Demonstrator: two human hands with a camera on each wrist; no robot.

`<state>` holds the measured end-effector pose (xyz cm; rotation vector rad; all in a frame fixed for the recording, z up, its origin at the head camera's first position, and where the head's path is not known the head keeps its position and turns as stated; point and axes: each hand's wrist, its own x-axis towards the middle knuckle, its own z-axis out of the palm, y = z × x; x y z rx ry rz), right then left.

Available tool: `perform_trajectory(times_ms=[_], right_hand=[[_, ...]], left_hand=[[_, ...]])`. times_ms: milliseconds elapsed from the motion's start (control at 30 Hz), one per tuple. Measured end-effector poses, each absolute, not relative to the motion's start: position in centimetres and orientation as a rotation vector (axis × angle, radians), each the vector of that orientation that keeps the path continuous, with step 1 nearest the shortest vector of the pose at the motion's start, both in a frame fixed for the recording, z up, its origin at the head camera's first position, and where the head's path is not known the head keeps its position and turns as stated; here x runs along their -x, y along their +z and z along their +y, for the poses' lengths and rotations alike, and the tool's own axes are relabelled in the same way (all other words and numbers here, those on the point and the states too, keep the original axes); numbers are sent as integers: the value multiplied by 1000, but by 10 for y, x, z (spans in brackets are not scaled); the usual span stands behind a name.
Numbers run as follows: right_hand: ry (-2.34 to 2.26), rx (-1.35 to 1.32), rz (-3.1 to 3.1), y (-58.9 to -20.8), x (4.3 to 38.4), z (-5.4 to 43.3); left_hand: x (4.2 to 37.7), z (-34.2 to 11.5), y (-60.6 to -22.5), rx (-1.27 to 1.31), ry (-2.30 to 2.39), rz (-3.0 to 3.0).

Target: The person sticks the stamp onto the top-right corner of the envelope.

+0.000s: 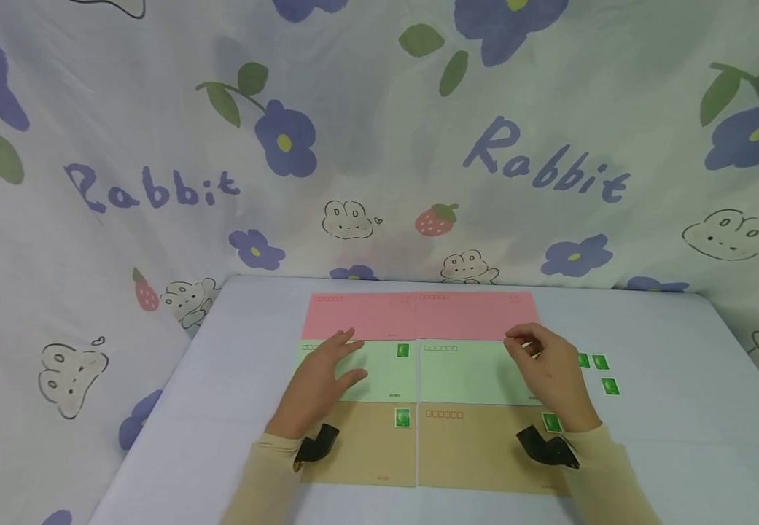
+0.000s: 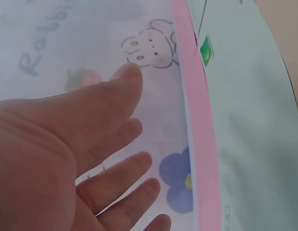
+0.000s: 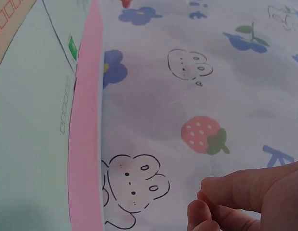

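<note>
Two pink envelopes (image 1: 477, 317), two green envelopes (image 1: 467, 375) and two brown envelopes (image 1: 477, 452) lie in a grid of three rows. Green postage stamps are on the left green envelope (image 1: 403, 351), the left brown envelope (image 1: 402, 418) and the right brown envelope (image 1: 552, 423). My left hand (image 1: 320, 375) hovers by the left green envelope, fingers apart and empty. Over the right green envelope's right end, my right hand (image 1: 550, 368) has curled fingers, thumb and index tips together. Nothing shows between those tips (image 3: 206, 190). That hand hides the envelope's upper right corner.
Loose green stamps (image 1: 600, 362) lie on the white tabletop (image 1: 681, 379) to the right of the envelopes, one partly covered by my right hand. A patterned cloth (image 1: 379, 146) hangs behind the table. Black straps (image 1: 547, 448) are on both wrists.
</note>
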<state>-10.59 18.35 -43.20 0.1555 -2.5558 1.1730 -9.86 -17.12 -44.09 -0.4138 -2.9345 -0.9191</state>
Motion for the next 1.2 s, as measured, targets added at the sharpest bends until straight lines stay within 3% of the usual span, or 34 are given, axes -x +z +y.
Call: perform_trajectory(times_ms=[1200], right_hand=[[1124, 106, -2551, -451, 97, 248]], left_hand=[[102, -103, -436, 574, -1071, -2950]])
